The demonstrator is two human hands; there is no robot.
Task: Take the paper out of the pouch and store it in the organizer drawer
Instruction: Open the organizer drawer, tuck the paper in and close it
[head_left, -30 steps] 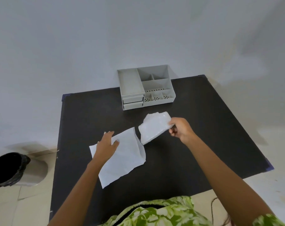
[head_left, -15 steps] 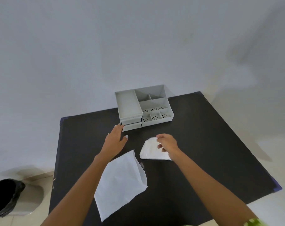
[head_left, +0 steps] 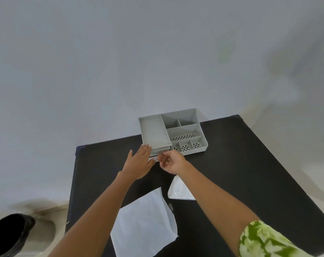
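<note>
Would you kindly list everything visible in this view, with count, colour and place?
organizer: one, grey, far edge of table, drawers at its front left
table: one, black, centre of view
paper sheet: one, white, flat on table near the person
folded white piece: one, white, right of the sheet, partly under the right forearm
bin: one, black, on floor at lower left
sleeve: one, green-and-white pattern, right arm
left hand: open, at the organizer's front left corner
right hand: fingers pinching at the drawer front
</note>
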